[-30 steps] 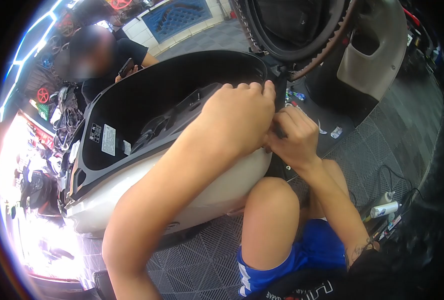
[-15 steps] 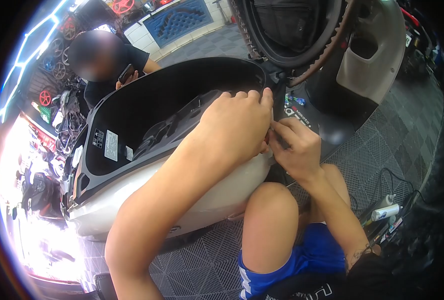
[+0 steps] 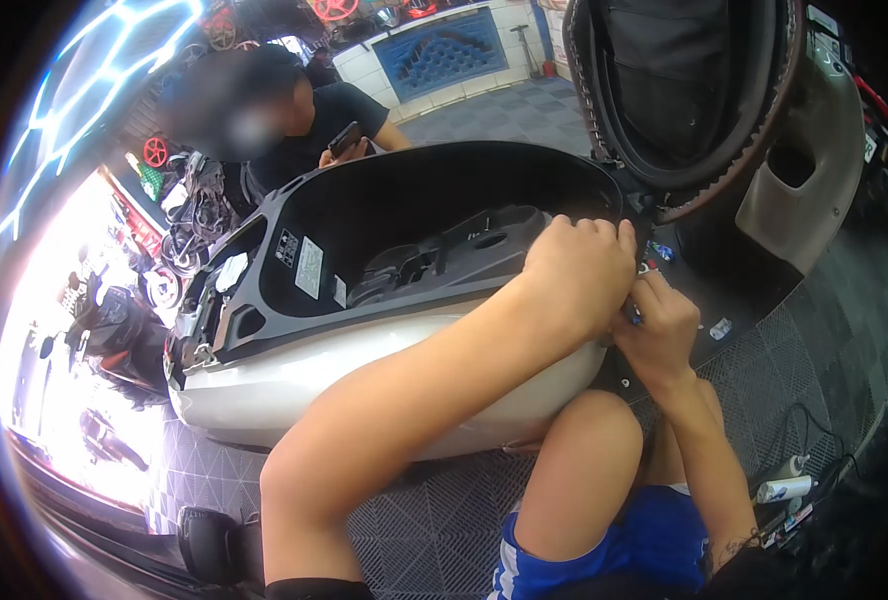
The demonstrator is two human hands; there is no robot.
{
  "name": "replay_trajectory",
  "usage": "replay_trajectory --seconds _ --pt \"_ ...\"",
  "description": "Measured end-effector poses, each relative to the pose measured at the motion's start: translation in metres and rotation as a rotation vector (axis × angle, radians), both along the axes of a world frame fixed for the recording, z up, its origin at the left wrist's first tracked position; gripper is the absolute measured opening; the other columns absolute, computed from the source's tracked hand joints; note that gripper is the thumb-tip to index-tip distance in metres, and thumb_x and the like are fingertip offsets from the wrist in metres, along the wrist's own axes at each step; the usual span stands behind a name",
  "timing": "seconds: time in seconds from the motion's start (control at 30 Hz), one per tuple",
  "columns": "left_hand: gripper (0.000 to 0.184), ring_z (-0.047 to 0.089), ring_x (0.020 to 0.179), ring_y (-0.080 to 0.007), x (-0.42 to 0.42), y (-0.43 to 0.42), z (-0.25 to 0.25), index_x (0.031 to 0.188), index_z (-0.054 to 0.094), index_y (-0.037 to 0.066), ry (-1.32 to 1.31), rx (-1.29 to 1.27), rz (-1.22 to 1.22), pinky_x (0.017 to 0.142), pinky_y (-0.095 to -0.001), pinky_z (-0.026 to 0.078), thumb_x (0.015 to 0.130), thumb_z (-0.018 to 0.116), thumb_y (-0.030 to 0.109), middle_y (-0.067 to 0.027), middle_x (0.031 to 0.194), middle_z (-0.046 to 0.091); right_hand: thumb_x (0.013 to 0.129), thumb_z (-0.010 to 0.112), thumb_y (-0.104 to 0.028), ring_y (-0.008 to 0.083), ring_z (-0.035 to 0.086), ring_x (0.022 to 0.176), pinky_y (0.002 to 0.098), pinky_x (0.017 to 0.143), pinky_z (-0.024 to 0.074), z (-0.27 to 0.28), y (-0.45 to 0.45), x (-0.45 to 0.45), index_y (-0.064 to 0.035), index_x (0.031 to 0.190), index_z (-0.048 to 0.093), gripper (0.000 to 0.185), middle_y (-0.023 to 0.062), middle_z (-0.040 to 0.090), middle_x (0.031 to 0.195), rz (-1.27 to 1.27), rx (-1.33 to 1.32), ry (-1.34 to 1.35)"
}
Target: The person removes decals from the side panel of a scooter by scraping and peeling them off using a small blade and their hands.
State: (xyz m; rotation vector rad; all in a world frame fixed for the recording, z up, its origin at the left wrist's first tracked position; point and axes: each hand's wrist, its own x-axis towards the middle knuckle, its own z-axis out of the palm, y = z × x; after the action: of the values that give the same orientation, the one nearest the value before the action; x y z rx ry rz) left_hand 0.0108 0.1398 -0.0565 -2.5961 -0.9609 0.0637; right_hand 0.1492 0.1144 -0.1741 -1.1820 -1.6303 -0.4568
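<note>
A scooter's black under-seat storage box (image 3: 444, 165) lies open in front of me, above a white side panel (image 3: 404, 365). My left hand (image 3: 582, 275) is closed over the box's rim at its right-hand end, knuckles up, with the thumb side hidden. Just below and to the right, my right hand (image 3: 661, 325) is closed in a pinch beside that same corner. A small bluish piece shows at its fingertips, too covered to name. The raised seat (image 3: 664, 90) stands tilted up behind both hands.
Across the scooter a person (image 3: 329, 110) holds a phone (image 3: 344, 139). My bent knee (image 3: 589, 440) is close under my hands. A white bottle (image 3: 784, 489) and a cable (image 3: 809, 420) lie on the patterned floor at right. A small clear item (image 3: 721, 328) rests near the footboard.
The view has shifted, so the scooter and both hands appear farther right and lower. Both hands stay at the same corner, and the right fingers have turned slightly.
</note>
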Motion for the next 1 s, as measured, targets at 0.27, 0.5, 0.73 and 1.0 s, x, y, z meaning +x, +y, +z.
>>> replay_trajectory --seconds 0.27,0.5,0.73,1.0 --pt "0.091 0.066 0.117 -0.0287 -0.006 -0.002 0.001 0.148 0.046 -0.010 -0.076 0.013 -0.035 0.097 -0.0401 0.052 0.079 0.084 0.036 -0.0167 0.123 0.068 0.067 0.074 -0.002 0.0267 0.061 0.055 0.0372 0.051 0.0476 -0.005 0.006 0.004 -0.0065 0.076 0.062 0.015 0.0070 0.061 0.074 0.086 0.023 0.050" --pt "0.091 0.068 0.113 -0.0282 -0.011 -0.002 0.009 0.147 0.047 -0.009 -0.028 -0.015 -0.071 0.095 -0.0393 0.053 0.076 0.085 0.034 -0.0166 0.119 0.069 0.075 0.076 -0.004 0.0239 0.064 0.056 0.0341 0.052 0.0503 -0.002 -0.017 0.017 -0.0025 0.087 0.071 0.013 0.0079 0.067 0.081 0.161 -0.240 0.310" --pt "0.092 0.068 0.112 -0.0282 -0.012 -0.008 0.016 0.147 0.048 -0.009 -0.015 0.016 -0.091 0.094 -0.0386 0.054 0.076 0.086 0.035 -0.0162 0.118 0.069 0.080 0.078 -0.005 0.0240 0.068 0.058 0.0333 0.053 0.0523 -0.014 -0.012 0.011 -0.0042 0.097 0.077 0.018 0.0046 0.070 0.085 0.094 -0.050 0.168" --pt "0.090 0.069 0.107 -0.0270 -0.013 -0.008 0.016 0.144 0.052 -0.009 -0.028 0.009 -0.092 0.090 -0.0378 0.055 0.073 0.086 0.033 -0.0149 0.113 0.070 0.076 0.079 -0.007 0.0223 0.068 0.060 0.0345 0.054 0.0508 -0.007 -0.011 0.003 -0.0059 0.089 0.074 0.013 0.0039 0.067 0.080 0.026 -0.033 0.067"
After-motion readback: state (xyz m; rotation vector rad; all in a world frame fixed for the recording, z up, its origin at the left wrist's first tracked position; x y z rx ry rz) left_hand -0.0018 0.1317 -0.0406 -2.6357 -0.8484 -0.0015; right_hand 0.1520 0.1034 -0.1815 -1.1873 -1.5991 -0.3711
